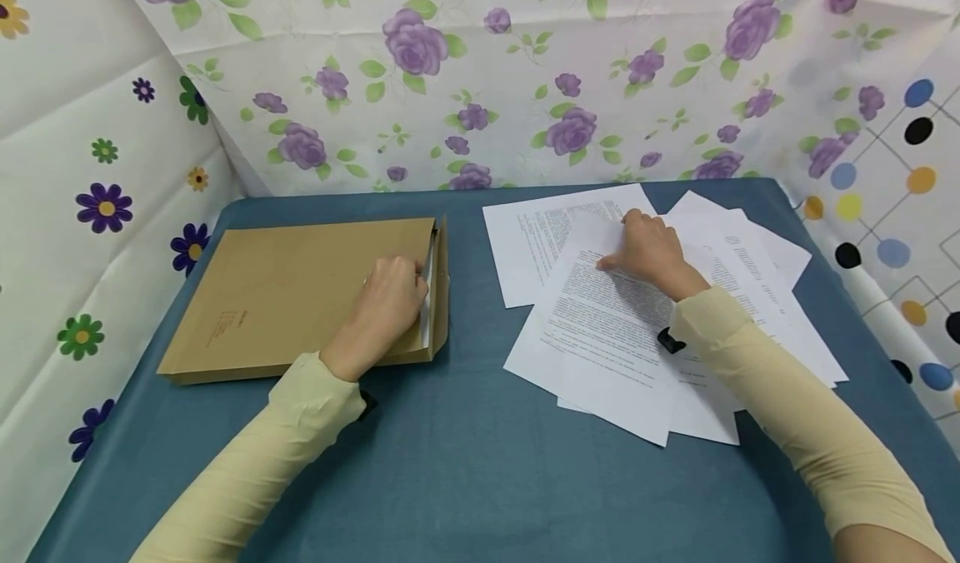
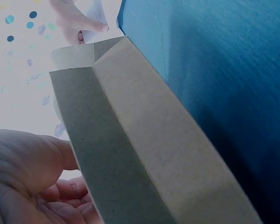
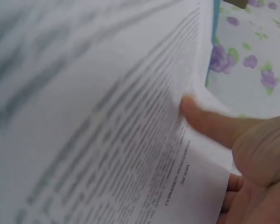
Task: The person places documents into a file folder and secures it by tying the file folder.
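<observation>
Beige sleeves (image 1: 247,463) reach across a blue-covered table (image 1: 465,480). At left, a person's left hand (image 1: 386,296) pinches the opening's edge on a brown envelope (image 1: 292,288) lying flat, white paper (image 1: 427,321) showing inside. At right, the right hand (image 1: 648,246), thumb in front, fingers behind, pinches printed sheets (image 1: 615,321) near their far edge. Beyond hangs a flowered curtain (image 1: 416,42).

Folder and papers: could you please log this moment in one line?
left hand: grips folder; right hand: pinches sheet; folder: left of papers; papers: overlapping on table
</observation>
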A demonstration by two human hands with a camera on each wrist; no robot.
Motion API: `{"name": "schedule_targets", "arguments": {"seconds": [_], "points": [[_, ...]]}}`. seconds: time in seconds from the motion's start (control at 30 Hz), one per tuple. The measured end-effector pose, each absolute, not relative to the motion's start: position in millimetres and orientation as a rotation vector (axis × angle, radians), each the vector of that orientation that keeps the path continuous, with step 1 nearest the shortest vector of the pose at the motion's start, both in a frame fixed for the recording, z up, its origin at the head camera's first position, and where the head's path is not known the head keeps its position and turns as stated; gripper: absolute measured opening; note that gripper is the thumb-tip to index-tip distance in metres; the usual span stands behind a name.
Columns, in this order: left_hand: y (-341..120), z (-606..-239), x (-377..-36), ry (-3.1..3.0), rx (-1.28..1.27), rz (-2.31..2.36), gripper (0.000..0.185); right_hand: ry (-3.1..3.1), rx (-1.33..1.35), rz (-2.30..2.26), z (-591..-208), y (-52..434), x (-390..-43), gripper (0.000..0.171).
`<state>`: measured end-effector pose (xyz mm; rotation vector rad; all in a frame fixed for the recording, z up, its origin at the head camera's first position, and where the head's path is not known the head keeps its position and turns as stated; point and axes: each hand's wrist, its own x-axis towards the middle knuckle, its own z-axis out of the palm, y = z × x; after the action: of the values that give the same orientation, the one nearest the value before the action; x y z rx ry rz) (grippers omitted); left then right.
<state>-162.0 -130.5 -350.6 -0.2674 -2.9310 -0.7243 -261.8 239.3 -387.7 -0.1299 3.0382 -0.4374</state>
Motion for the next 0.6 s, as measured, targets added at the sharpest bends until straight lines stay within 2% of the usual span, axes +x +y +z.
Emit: {"name": "schedule_targets", "arguments": {"seconds": [0.2, 0.4, 0.6], "points": [[-129.6, -351.9, -164.1, -2.914, -0.287, -0.712, 0.021, 2.961, -0.117, -0.511, -379.5, 250.9, -263.7, 0.065], [-128.9, -351.6, -164.9, -2.921, -0.284, -0.697, 0.021, 2.895, -0.110, -0.592, -361.3, 270.2, -259.3, 0.063], [-129.4, -350.8, -164.5, -2.928, -0.273, -0.697, 0.021, 2.891, -0.322, -0.633, -350.5, 296.4, -260.5, 0.033]]}}
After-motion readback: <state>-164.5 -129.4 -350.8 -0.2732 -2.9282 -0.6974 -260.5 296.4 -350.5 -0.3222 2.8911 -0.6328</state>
